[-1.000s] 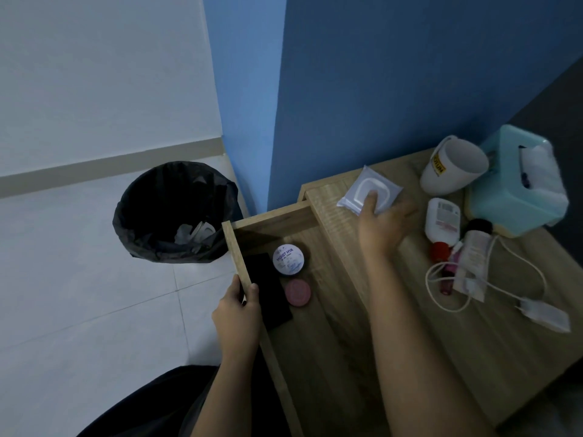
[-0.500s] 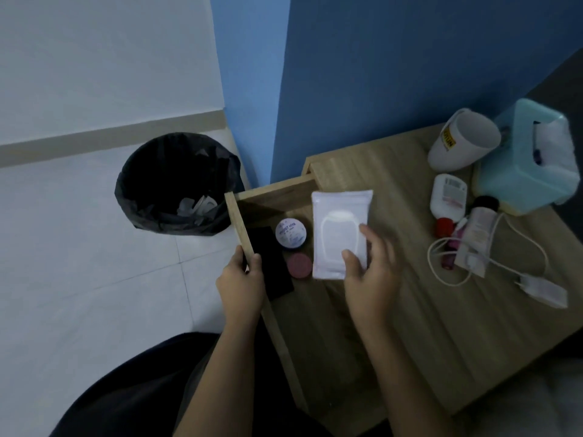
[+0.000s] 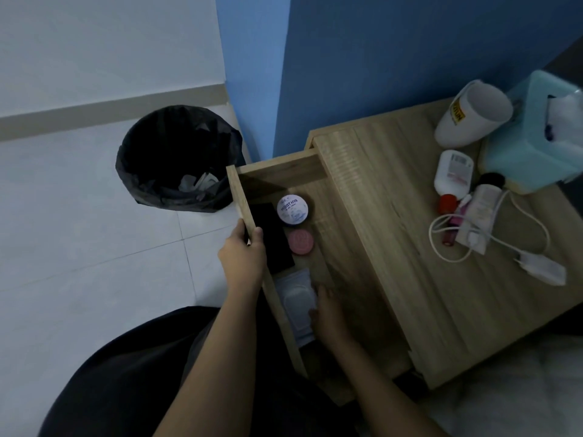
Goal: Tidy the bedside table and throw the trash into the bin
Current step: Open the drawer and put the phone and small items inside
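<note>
The wooden bedside table (image 3: 394,247) has its drawer (image 3: 280,171) pulled out to the left. My left hand (image 3: 243,257) grips the drawer's front panel. A white wet-wipes pack (image 3: 295,302) lies flat at the near end of the drawer, and my right hand (image 3: 328,313) rests on its right edge. Farther in lie a black flat object (image 3: 271,238), a white cream jar (image 3: 291,209) and a small pink tin (image 3: 301,242). The black-lined bin (image 3: 179,159) stands on the floor left of the drawer, with some paper trash inside.
On the tabletop at the right are a tipped white cup (image 3: 473,115), a teal tissue box (image 3: 533,146), a white bottle with a red cap (image 3: 452,175), a tube (image 3: 479,212), a pink stick, and a white charger with cable (image 3: 536,266). Blue wall behind.
My right hand carried the wipes pack from the tabletop over the drawer and down onto its near end. My left hand stayed on the drawer front.
</note>
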